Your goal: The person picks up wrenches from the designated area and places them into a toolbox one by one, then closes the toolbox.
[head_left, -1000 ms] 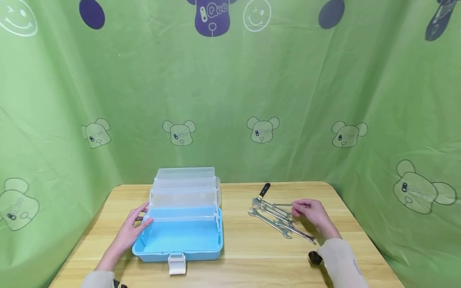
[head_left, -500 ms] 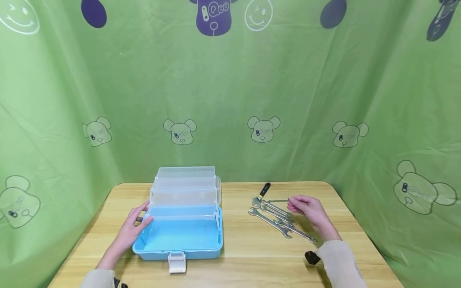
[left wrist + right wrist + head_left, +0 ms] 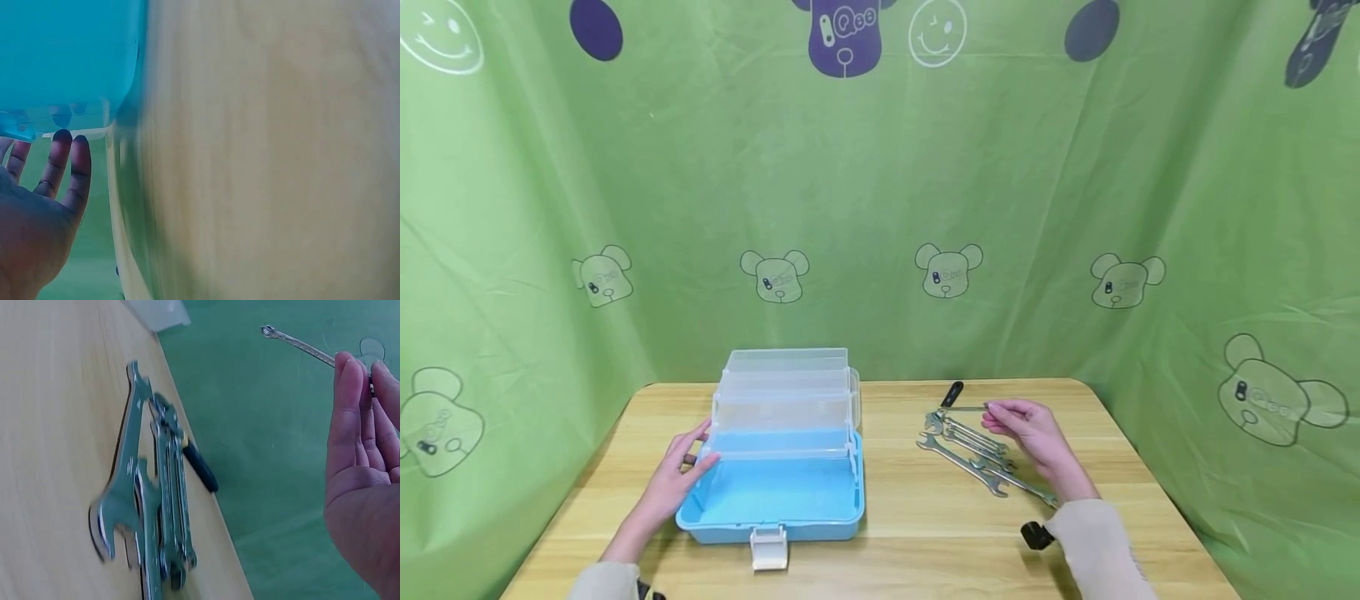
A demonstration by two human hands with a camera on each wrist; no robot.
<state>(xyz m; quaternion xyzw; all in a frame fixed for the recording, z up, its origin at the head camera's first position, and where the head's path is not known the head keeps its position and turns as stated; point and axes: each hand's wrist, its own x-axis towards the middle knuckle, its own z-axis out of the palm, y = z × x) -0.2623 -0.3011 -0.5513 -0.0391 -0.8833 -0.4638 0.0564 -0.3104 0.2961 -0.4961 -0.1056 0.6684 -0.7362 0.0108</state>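
Above the back right of the table, my right hand [image 3: 1030,429] pinches a small silver wrench [image 3: 300,345] between thumb and fingers. Its ring end points away from the hand, and the other end is hidden in the grip. Just below lies a pile of open-ended wrenches [image 3: 962,464], with a black-handled adjustable wrench [image 3: 952,394] at its back. My left hand [image 3: 670,479] rests at the left side of a light blue toolbox [image 3: 722,533] with its clear trays raised. In the left wrist view, the left fingers [image 3: 78,178] look fairly straight against the box's edge.
A white latch [image 3: 769,550] hangs at the toolbox's front, over the wooden table [image 3: 925,550]. Clear stepped trays [image 3: 786,392] stand up over the box's rear. Green printed cloth [image 3: 865,183] surrounds the table at the back and sides.
My right hand has lifted the small wrench up and moved it leftward and back, over the pile toward the black handle. The left hand and the toolbox have stayed put.
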